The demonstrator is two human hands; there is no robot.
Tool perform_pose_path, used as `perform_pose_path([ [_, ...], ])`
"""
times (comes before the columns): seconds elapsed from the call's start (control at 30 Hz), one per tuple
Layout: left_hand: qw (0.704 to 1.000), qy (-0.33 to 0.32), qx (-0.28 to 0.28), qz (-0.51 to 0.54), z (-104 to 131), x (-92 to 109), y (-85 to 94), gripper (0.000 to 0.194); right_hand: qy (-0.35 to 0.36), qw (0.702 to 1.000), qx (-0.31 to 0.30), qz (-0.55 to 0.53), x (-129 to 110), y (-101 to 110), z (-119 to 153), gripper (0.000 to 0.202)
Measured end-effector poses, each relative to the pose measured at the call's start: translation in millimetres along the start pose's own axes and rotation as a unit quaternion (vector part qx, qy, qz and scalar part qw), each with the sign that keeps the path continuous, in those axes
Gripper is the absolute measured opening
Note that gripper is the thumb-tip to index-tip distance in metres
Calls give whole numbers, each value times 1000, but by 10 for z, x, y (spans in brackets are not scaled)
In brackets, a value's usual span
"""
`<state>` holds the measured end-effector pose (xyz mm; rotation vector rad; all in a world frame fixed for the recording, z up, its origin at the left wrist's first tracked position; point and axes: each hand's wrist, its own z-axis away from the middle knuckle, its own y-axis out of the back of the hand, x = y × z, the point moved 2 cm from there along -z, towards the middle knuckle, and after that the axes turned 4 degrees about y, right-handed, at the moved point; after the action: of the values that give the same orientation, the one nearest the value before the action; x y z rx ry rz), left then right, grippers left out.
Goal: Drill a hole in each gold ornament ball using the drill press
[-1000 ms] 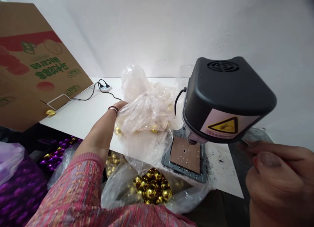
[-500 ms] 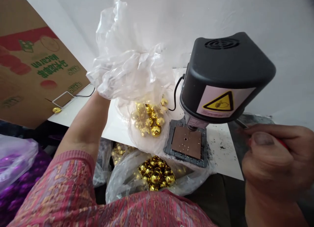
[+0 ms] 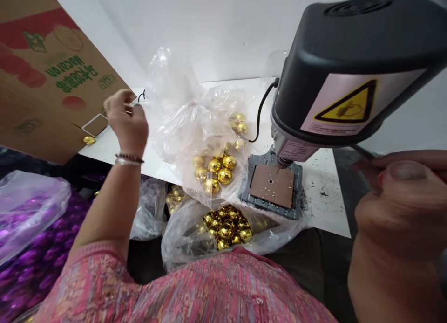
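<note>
A clear plastic bag (image 3: 174, 113) lies crumpled on the white table, with gold faceted balls (image 3: 224, 175) in its near end. My left hand (image 3: 127, 120) hovers left of the bag, loosely curled, thumb and fingers apart, and nothing can be seen in it. My right hand (image 3: 398, 204), at the right edge, is closed around the lever of the black drill press (image 3: 352, 71); its grip is mostly hidden. Under the thin drill bit, a brown square plate (image 3: 272, 185) rests on the grey base (image 3: 246, 192), bearing one dark hole and small chips.
Below the table edge, an open plastic bag (image 3: 174, 241) holds more gold balls. Purple balls (image 3: 31, 276) fill a bag at the lower left. A cardboard box (image 3: 45, 94) stands at the left, near a white wire frame (image 3: 95, 126) and one gold ball (image 3: 89, 140). Dark shavings lie beside the base.
My left hand has let go of the plastic bag and come out to its left. The bag has slumped lower. The view has shifted, so the drill press looks larger and nearer.
</note>
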<state>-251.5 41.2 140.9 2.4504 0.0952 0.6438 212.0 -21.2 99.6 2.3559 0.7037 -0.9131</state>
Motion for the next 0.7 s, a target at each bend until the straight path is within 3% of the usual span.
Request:
perform_pose_path([
  [0.03, 996, -78, -21, 29, 259, 105, 59, 32, 3, 1000, 5, 1, -9, 0, 4, 43],
  [0.07, 981, -156, -96, 70, 547, 219, 80, 27, 5, 1000, 10, 0, -18, 0, 6, 42],
  [0.1, 948, -216, -207, 107, 850, 331, 66, 25, 6, 1000, 12, -1, -26, -1, 6, 42],
  [0.13, 906, -242, -323, 126, 1147, 426, 27, 27, 3, 1000, 10, -3, -30, -3, 6, 40],
  [0.17, 877, -241, -399, 117, 1407, 501, -25, 29, -1, 1000, 8, -6, -31, -6, 6, 40],
  [0.23, 850, -228, -471, 54, 1785, 606, -155, 39, -2, 1000, 1, -15, -29, -15, 2, 40],
  [0.33, 830, -216, -510, -60, 2027, 687, -350, 49, 28, 999, 7, -29, -25, -22, -8, 40],
  [0.43, 818, -222, -519, -112, 2057, 716, -451, 54, 54, 998, 4, -45, -10, -26, -8, 38],
  [0.5, 825, -204, -517, -99, 2037, 707, -450, 58, 65, 996, -2, -62, -8, -24, 1, 37],
  [0.6, 858, -110, -500, 38, 1992, 681, -366, 61, 73, 995, -14, -70, -56, -10, -11, 32],
  [0.63, 853, -60, -505, 114, 1987, 683, -332, 61, 74, 995, -17, -69, -91, -4, -37, 30],
  [0.67, 829, -4, -523, 196, 1995, 696, -305, 58, 76, 994, -17, -71, -132, 4, -79, 29],
  [0.7, 786, 55, -551, 273, 2016, 725, -289, 56, 76, 995, -22, -69, -178, 6, -139, 28],
])
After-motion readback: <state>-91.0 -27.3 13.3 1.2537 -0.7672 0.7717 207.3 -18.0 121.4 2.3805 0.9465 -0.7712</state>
